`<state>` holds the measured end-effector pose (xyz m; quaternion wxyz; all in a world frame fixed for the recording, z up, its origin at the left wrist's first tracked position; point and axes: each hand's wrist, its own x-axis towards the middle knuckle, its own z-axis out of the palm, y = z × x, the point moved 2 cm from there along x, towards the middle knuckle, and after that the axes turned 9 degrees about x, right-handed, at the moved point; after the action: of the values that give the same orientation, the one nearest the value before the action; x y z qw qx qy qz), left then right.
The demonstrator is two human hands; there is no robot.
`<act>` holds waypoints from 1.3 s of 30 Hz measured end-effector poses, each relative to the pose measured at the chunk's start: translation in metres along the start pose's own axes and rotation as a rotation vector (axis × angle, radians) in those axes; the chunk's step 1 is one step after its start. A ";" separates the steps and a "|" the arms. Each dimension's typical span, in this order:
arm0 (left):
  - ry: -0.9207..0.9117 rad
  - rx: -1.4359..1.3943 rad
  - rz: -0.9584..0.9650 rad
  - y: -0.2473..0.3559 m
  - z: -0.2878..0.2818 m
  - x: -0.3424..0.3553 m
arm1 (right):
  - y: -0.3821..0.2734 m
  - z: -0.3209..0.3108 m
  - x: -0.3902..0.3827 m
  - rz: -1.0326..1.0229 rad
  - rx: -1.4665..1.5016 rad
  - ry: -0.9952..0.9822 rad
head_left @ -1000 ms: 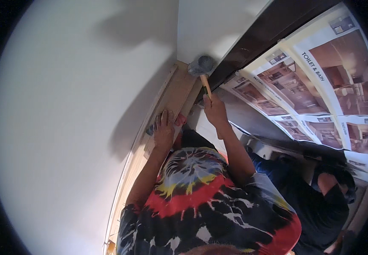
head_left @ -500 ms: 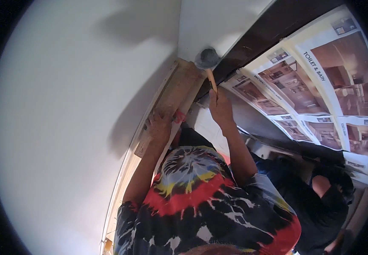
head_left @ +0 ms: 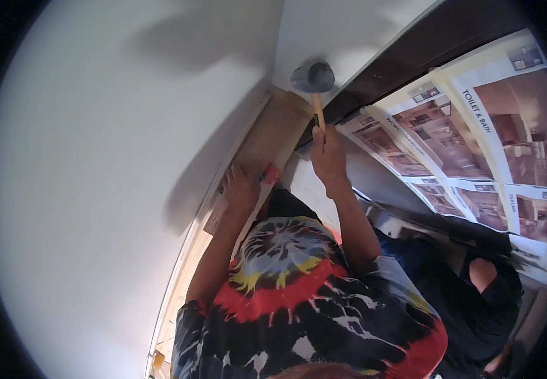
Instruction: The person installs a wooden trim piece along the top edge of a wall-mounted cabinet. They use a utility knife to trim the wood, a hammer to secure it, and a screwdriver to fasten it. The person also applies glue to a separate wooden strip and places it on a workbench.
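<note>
A mallet with a round grey head (head_left: 312,77) and a pale wooden handle (head_left: 318,110) is in my right hand (head_left: 328,155), which is closed round the handle's lower end. Its head is raised near the far end of a wooden board (head_left: 270,129). My left hand (head_left: 242,188) rests on the nearer part of that board, against the white wall panel, with its fingers stretched out. Beside it, at the board's right edge, is a small red thing (head_left: 272,173) whose kind I cannot make out.
A white wall panel (head_left: 109,158) rises on the left. To the right, a dark beam (head_left: 406,54) runs above printed sheets with room pictures (head_left: 437,136). Another person in dark clothes (head_left: 456,303) is low at the right, close to my right arm.
The mallet has lifted slightly and its head has tilted, showing more of its side. My left hand stays on the board, its fingers a little closer together. The view has shifted slightly.
</note>
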<state>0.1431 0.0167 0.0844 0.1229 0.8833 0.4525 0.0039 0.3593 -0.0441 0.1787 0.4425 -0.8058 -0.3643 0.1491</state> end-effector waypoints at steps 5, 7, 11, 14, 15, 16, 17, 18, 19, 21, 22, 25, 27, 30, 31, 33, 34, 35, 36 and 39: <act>0.071 -0.244 0.094 0.001 0.010 0.001 | 0.002 0.001 -0.001 0.011 0.013 -0.016; -0.024 -0.220 0.086 -0.004 0.012 0.004 | 0.006 0.000 -0.002 0.010 -0.010 -0.022; 0.085 -0.110 0.085 -0.011 0.019 0.003 | 0.003 -0.004 -0.001 0.036 0.015 -0.033; 0.152 -0.115 0.102 -0.013 0.018 0.001 | 0.010 -0.001 -0.003 0.018 -0.005 -0.035; 0.181 -0.155 0.111 -0.011 0.018 0.004 | 0.011 -0.002 -0.003 0.037 -0.006 -0.048; 0.212 -0.197 0.121 -0.007 0.014 0.007 | 0.010 -0.003 -0.003 0.053 -0.008 -0.059; 0.189 -0.151 0.083 -0.003 0.012 0.006 | 0.008 -0.004 -0.003 0.069 -0.010 -0.070; 0.165 -0.105 0.045 0.002 0.009 0.003 | 0.006 -0.005 -0.003 0.047 -0.008 -0.065; 0.140 -0.058 0.008 0.004 0.008 0.002 | 0.005 -0.006 -0.004 0.025 -0.006 -0.059; 0.137 -0.072 0.038 -0.004 0.025 0.004 | 0.003 -0.005 -0.004 -0.027 -0.008 -0.032; 0.130 -0.077 0.053 -0.007 0.025 0.004 | 0.006 -0.003 -0.004 -0.053 -0.012 -0.013; 0.088 0.011 0.017 -0.013 0.018 0.010 | 0.006 -0.003 -0.001 -0.053 -0.033 -0.005; 0.080 -0.061 -0.021 -0.011 0.002 0.011 | 0.007 -0.004 0.001 -0.041 -0.037 -0.006; 0.138 -0.019 0.013 -0.018 0.005 0.011 | 0.006 -0.001 0.002 -0.054 -0.015 -0.014; 0.168 0.016 0.041 -0.020 0.009 0.011 | 0.005 0.000 0.003 -0.056 -0.013 -0.018; 0.195 -0.037 0.072 -0.029 0.015 0.014 | 0.003 0.001 0.003 -0.044 -0.020 -0.033; 0.210 -0.061 0.091 -0.029 0.012 0.016 | 0.002 0.002 0.005 -0.028 -0.027 -0.039; 0.166 -0.075 0.081 -0.029 0.010 0.017 | 0.001 0.003 0.006 -0.013 -0.035 -0.045; 0.122 -0.090 0.072 -0.029 0.007 0.015 | 0.000 0.004 0.007 -0.015 -0.035 -0.049; 0.059 -0.142 0.024 -0.016 -0.007 0.014 | 0.001 0.005 0.008 -0.012 -0.036 -0.042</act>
<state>0.1377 0.0383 0.0857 0.1717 0.8773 0.4437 0.0634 0.3626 -0.0358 0.1758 0.4209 -0.8081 -0.3810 0.1570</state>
